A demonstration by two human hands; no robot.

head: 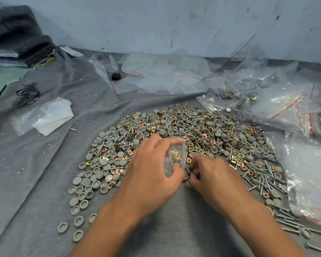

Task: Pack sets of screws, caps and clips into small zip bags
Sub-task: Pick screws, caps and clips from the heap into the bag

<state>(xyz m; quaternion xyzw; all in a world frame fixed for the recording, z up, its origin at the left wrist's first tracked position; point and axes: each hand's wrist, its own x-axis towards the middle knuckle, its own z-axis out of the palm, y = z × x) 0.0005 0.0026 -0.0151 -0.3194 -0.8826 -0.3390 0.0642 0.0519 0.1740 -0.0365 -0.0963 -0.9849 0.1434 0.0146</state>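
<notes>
A broad heap of grey round caps (107, 160), silver screws (263, 175) and brass-coloured square clips (193, 134) covers the grey cloth in the middle. My left hand (152, 169) holds a small clear zip bag (175, 157) with a red seal line over the heap; a few screws and a clip show inside it. My right hand (208, 175) is just right of the bag's lower edge, fingers curled, pinching small parts that look like a screw and a cap.
Empty clear zip bags (311, 175) lie stacked at the right edge. Filled bags (248, 93) and loose plastic (161, 75) crowd the back right. A white cloth and bag (48, 117) lie left, with black wires (27, 94) and a small black block (116, 76) beyond. A wall (174, 21) closes the back.
</notes>
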